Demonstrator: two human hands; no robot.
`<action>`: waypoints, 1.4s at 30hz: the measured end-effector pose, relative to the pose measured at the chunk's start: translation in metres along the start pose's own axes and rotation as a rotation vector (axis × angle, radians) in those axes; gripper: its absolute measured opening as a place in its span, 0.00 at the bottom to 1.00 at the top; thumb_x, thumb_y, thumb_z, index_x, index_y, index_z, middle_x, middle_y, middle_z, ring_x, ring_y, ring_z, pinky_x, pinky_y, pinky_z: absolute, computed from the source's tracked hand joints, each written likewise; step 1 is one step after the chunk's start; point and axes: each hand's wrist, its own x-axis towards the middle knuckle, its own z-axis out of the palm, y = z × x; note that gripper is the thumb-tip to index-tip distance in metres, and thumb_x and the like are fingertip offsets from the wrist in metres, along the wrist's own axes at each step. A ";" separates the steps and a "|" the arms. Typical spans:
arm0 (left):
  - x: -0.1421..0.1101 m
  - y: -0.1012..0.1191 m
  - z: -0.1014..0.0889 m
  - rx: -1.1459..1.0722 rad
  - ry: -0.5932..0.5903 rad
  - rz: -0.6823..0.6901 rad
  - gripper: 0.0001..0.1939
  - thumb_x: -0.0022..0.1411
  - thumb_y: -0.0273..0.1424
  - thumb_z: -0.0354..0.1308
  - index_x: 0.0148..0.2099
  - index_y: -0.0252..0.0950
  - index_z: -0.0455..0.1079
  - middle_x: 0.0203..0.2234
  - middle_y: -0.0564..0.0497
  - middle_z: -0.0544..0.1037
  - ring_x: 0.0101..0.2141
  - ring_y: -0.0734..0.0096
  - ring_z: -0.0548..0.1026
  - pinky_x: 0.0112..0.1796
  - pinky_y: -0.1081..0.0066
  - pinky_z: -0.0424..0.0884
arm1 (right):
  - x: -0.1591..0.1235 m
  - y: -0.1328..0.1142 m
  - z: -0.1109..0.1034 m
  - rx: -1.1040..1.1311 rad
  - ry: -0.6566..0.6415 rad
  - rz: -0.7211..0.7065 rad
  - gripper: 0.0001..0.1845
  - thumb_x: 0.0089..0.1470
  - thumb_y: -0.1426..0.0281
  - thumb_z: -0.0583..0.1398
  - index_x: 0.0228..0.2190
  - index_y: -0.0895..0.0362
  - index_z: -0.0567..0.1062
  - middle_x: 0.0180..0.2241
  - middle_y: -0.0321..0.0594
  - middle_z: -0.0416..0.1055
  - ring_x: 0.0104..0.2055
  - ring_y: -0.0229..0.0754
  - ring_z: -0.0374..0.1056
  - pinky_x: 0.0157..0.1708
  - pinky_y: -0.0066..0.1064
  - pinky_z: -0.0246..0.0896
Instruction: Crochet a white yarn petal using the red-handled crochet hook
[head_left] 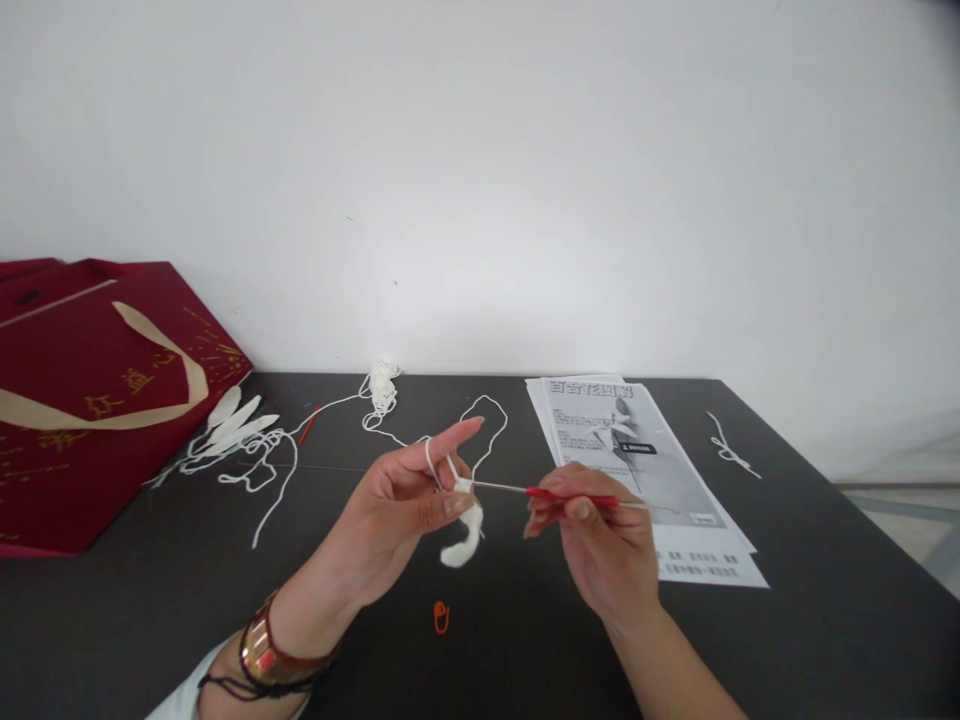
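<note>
Hands, two: left hand pinching white crocheted piece, white yarn looping its index finger; right hand gripping red-handled hook. Risk: slack tension possibly letting the loop slip off the hook. Piece: small, narrow, curling below the left thumb.

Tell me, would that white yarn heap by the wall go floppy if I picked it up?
The white yarn heap would probably sag, since it looks loosely bunched. It's likely light, being thin yarn. It may tug a bit, because it trails toward the left hand.
</note>
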 end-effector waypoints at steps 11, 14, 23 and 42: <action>-0.003 0.004 -0.005 -0.050 -0.139 -0.027 0.28 0.50 0.22 0.68 0.55 0.40 0.74 0.25 0.54 0.70 0.27 0.75 0.66 0.29 0.74 0.63 | 0.001 -0.006 -0.007 -0.026 -0.097 -0.028 0.06 0.56 0.67 0.64 0.33 0.53 0.82 0.28 0.40 0.75 0.26 0.41 0.72 0.23 0.32 0.72; -0.002 0.007 -0.005 -0.068 -0.166 -0.075 0.29 0.49 0.22 0.69 0.55 0.39 0.74 0.25 0.54 0.71 0.26 0.76 0.67 0.28 0.75 0.64 | 0.003 -0.006 -0.009 -0.029 -0.126 -0.054 0.06 0.56 0.68 0.63 0.34 0.53 0.82 0.27 0.40 0.74 0.27 0.41 0.72 0.22 0.32 0.72; 0.000 0.010 -0.004 -0.091 -0.170 -0.109 0.29 0.47 0.22 0.70 0.53 0.39 0.75 0.24 0.54 0.72 0.25 0.78 0.68 0.26 0.78 0.64 | 0.001 -0.014 -0.017 -0.291 -0.269 -0.267 0.08 0.58 0.72 0.62 0.38 0.54 0.81 0.32 0.43 0.77 0.31 0.43 0.73 0.27 0.34 0.69; -0.001 0.009 -0.008 -0.088 -0.280 -0.204 0.28 0.45 0.20 0.69 0.51 0.33 0.76 0.22 0.54 0.72 0.25 0.78 0.67 0.25 0.78 0.63 | 0.001 -0.013 -0.015 -0.032 -0.240 -0.080 0.06 0.57 0.70 0.63 0.36 0.56 0.81 0.28 0.40 0.76 0.28 0.38 0.73 0.25 0.27 0.71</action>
